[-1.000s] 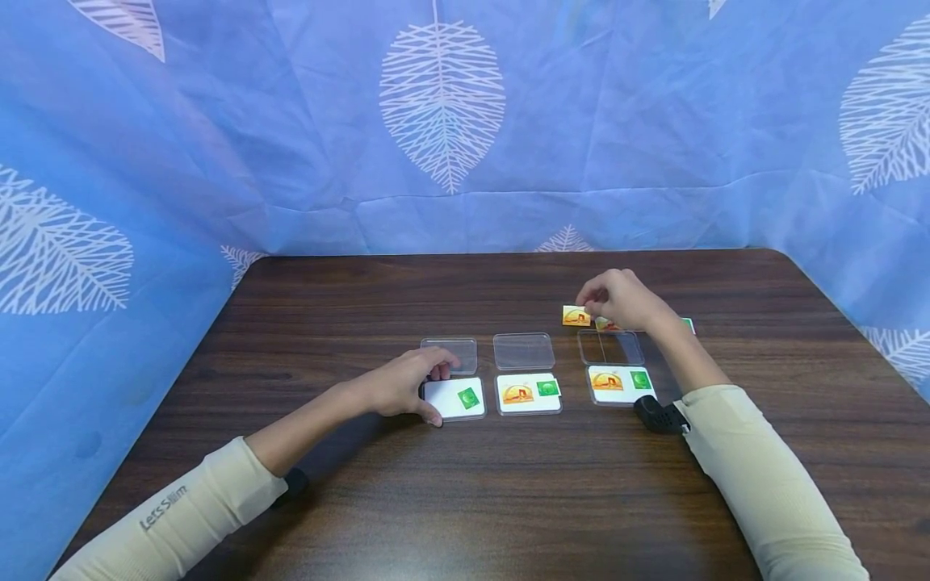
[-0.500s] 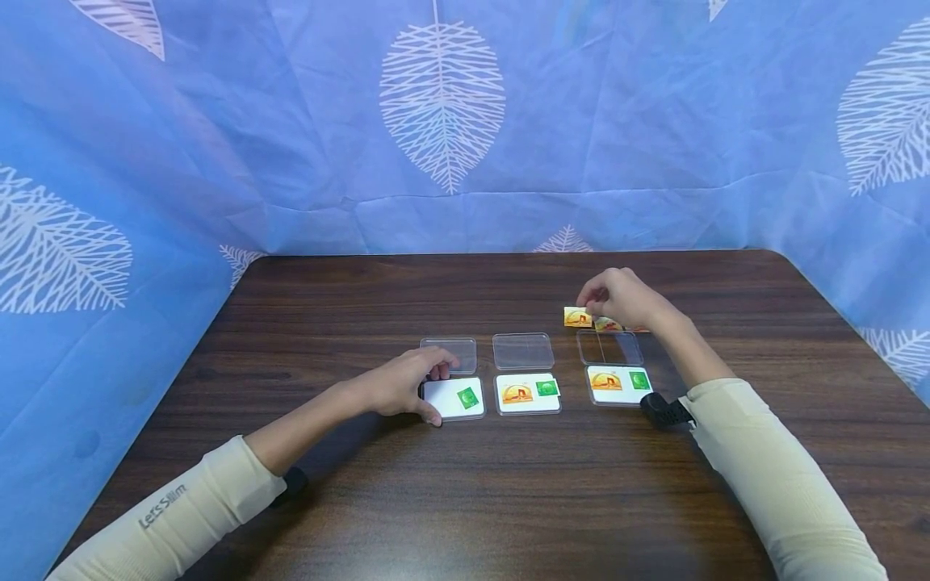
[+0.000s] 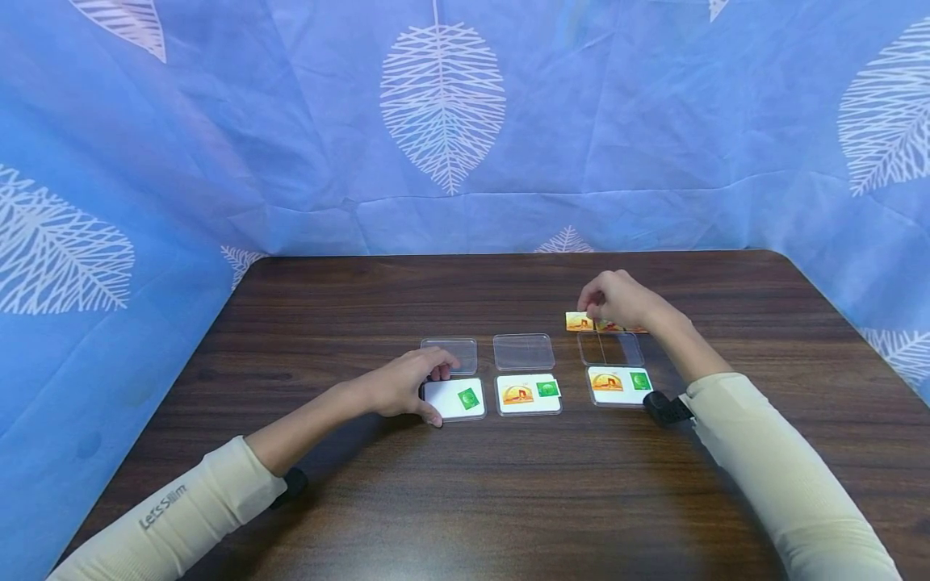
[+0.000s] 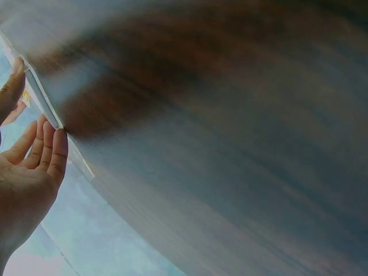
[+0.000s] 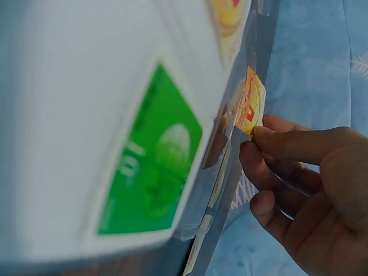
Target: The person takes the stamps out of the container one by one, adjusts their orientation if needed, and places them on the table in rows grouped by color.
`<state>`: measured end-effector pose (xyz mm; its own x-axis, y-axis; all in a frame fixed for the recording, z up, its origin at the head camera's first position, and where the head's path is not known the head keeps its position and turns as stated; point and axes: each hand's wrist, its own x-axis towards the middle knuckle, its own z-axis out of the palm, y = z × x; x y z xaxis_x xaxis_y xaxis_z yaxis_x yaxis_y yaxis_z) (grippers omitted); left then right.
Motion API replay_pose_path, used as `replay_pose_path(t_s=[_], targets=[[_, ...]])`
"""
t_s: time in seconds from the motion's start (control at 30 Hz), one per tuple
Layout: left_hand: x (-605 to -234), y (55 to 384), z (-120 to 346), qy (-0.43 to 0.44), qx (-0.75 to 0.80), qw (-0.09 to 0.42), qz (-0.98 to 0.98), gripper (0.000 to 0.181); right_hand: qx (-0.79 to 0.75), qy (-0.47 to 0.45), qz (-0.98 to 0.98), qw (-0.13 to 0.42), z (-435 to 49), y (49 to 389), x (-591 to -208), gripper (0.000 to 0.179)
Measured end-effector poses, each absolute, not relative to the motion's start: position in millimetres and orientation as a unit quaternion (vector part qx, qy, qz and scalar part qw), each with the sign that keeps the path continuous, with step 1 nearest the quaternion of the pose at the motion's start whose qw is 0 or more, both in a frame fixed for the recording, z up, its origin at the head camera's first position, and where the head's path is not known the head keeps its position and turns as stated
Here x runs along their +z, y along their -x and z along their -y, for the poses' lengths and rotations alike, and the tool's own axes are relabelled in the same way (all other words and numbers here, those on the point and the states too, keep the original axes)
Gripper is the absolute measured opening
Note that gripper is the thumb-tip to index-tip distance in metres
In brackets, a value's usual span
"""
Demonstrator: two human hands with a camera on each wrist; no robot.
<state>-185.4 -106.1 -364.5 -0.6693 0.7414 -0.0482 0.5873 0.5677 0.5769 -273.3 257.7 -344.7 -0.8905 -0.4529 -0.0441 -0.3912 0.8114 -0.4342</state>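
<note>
My left hand (image 3: pixel 400 384) grips the edges of the leftmost clear plastic case (image 3: pixel 445 410), thumb at the near edge. Inside lies a white card with one tilted green stamp (image 3: pixel 468 399). Farther back on the right, my right hand (image 3: pixel 626 300) pinches an orange-yellow stamp (image 3: pixel 579 323) by its edge. The right wrist view has this stamp (image 5: pixel 249 106) between thumb and index finger. More orange stamps (image 3: pixel 609 327) lie beneath that hand, partly hidden. The middle white card (image 3: pixel 528 386) and right white card (image 3: pixel 622 395) each bear an orange stamp and a green stamp.
Clear lids lie behind the cases: a left lid (image 3: pixel 465 351), partly covered by my fingers, a middle lid (image 3: pixel 524 352) and a right lid (image 3: pixel 621 350). All sit on a dark wooden table (image 3: pixel 465 500). A blue leaf-patterned cloth (image 3: pixel 305 145) hangs behind.
The pinched stamp has come slightly nearer and a little to the right. My right forearm has shifted right, and the green stamp beside it has gone from sight. The left hand stays put.
</note>
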Motion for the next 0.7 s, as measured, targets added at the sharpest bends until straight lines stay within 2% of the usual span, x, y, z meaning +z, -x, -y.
replay_pose_path(t_s=[0.7], targets=[[-367.1, 186.5, 105.9, -0.380, 0.262, 0.141, -0.876, 0.072, -0.196, 0.229, -0.948, 0.103, -254.8, 281.3, -349.8, 0.015]])
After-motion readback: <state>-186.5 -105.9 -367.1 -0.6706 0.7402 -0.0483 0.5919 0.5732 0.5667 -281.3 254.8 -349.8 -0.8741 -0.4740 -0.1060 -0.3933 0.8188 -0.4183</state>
